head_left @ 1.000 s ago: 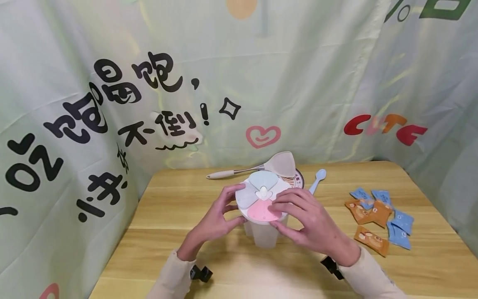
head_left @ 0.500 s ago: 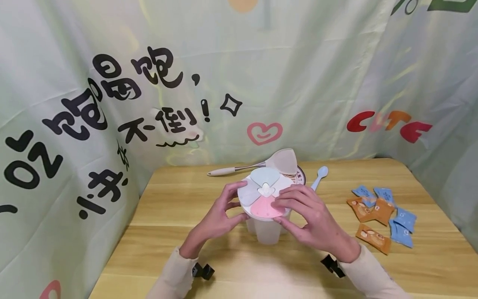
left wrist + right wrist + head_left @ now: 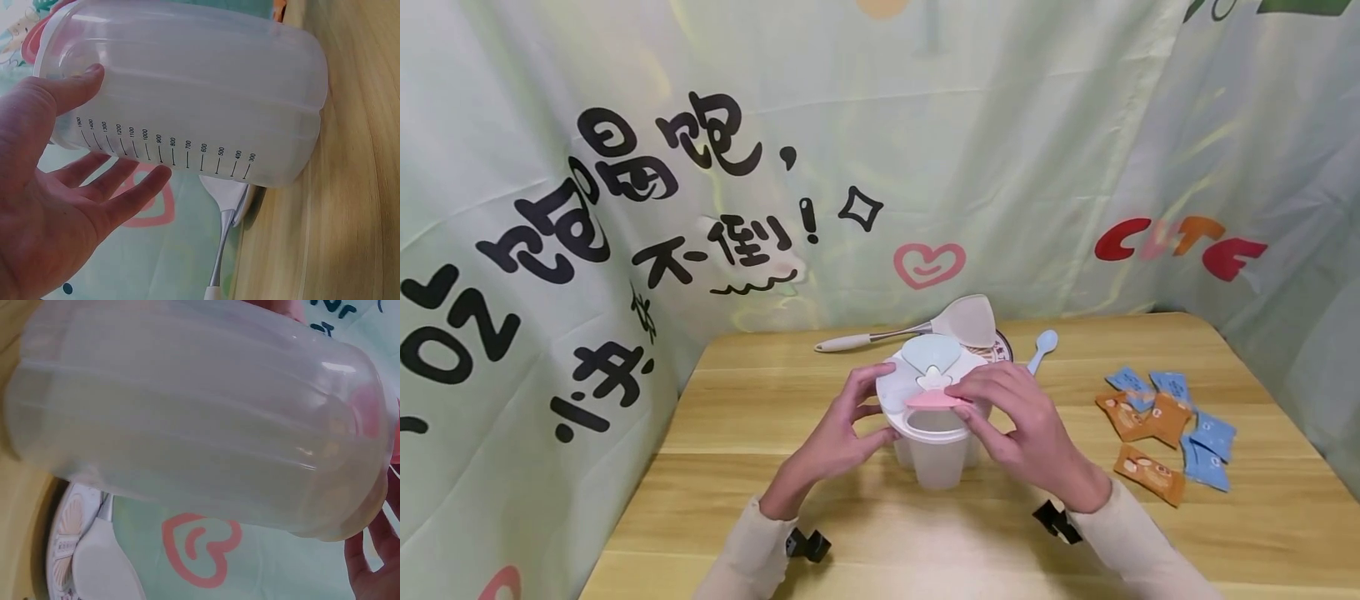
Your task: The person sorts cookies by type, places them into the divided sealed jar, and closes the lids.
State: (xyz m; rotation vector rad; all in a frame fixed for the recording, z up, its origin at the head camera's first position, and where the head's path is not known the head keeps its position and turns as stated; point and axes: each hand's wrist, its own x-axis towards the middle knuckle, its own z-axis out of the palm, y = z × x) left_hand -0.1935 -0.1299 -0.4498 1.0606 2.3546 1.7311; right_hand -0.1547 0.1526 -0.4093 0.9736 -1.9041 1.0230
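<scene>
A translucent plastic storage container (image 3: pixel 940 468) stands upright on the table, with a round white lid (image 3: pixel 893 390) of several coloured flaps. The pink flap (image 3: pixel 934 401) is tilted up, and the opening beneath it shows. My left hand (image 3: pixel 838 437) holds the container's left side near the rim, thumb in front. In the left wrist view, the thumb and fingers lie on either side of the container wall (image 3: pixel 212 81), which bears a printed scale. My right hand (image 3: pixel 1030 433) pinches the pink flap's right edge. In the right wrist view the container (image 3: pixel 187 425) hides most of the fingers.
Behind the container lie a spatula (image 3: pixel 962 323) with a pale head and a round printed item (image 3: pixel 1002 348), partly hidden. A light blue spoon (image 3: pixel 1043 343) is to their right. Several blue and orange packets (image 3: pixel 1150 475) lie at the right. A printed curtain (image 3: pixel 1022 183) hangs behind the table.
The pink flap lay flat on the lid before and is now raised at its near edge, uncovering an opening. My right hand has risen slightly with it; the left hand keeps its hold.
</scene>
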